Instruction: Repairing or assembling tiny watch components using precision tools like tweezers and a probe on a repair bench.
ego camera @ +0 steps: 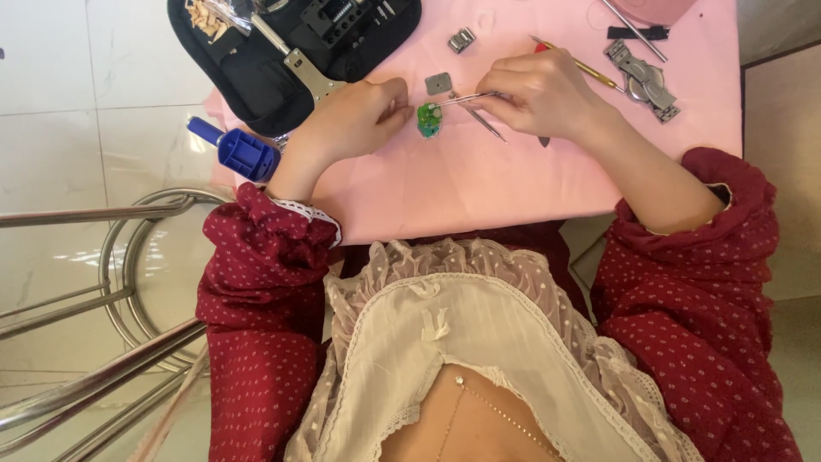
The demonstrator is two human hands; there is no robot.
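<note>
I see the green part (429, 120) lying on the pink surface (513, 180). My left hand (355, 120) pinches its edge. My right hand (539, 90) pinches tweezers (462, 100), tips apparently on the part. Risk: excess tip pressure could flick the part off toward the case (291, 51).

I see a glossy white tiled floor (51, 77), a round chrome metal stool frame (128, 257) at left, evenly lit.
</note>
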